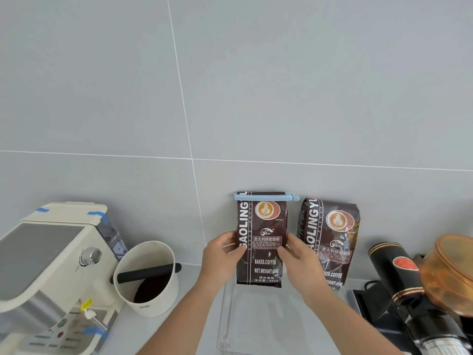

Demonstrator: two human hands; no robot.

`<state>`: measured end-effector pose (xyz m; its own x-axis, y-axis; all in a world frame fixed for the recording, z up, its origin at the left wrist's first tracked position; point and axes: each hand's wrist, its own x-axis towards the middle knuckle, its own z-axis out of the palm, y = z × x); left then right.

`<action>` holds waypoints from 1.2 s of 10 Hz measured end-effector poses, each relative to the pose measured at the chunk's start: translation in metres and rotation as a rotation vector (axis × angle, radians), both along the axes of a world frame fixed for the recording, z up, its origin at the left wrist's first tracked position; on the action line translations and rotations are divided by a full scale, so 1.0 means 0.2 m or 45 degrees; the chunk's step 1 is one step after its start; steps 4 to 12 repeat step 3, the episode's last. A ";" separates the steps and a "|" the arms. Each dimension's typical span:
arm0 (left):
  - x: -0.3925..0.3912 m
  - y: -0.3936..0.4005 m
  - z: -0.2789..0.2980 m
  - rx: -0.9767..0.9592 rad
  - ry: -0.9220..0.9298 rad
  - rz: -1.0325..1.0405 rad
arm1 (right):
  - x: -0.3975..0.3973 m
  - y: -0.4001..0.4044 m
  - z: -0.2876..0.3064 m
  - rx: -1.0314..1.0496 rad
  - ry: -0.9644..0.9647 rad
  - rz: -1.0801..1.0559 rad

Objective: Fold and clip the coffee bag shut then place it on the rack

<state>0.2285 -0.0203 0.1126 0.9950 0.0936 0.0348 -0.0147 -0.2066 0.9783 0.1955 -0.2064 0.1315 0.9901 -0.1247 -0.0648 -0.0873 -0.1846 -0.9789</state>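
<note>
A dark brown coffee bag (263, 221) stands upright against the grey wall, its folded top held by a long light-blue clip (266, 197). My left hand (221, 252) grips the bag's left edge and my right hand (298, 257) grips its right edge, at mid height. The bag's bottom edge is over the back of a clear acrylic rack (227, 316); I cannot tell whether it rests on the rack.
A second, unclipped coffee bag (332, 234) leans on the wall just right of the first. A cream espresso machine (51, 265) and a white knock box (153, 278) with a black bar stand left. A black grinder (399, 275) with an amber hopper (453, 272) stands right.
</note>
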 end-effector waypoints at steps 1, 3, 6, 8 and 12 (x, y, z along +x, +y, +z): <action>-0.02 0.01 0.05 -0.065 0.054 0.032 | -0.05 -0.03 0.08 0.068 0.018 0.046; -0.16 0.10 0.29 -0.595 0.204 -0.019 | -0.15 -0.09 0.29 0.365 0.014 0.096; -0.16 0.10 0.29 -0.595 0.204 -0.019 | -0.15 -0.09 0.29 0.365 0.014 0.096; -0.16 0.10 0.29 -0.595 0.204 -0.019 | -0.15 -0.09 0.29 0.365 0.014 0.096; -0.16 0.10 0.29 -0.595 0.204 -0.019 | -0.15 -0.09 0.29 0.365 0.014 0.096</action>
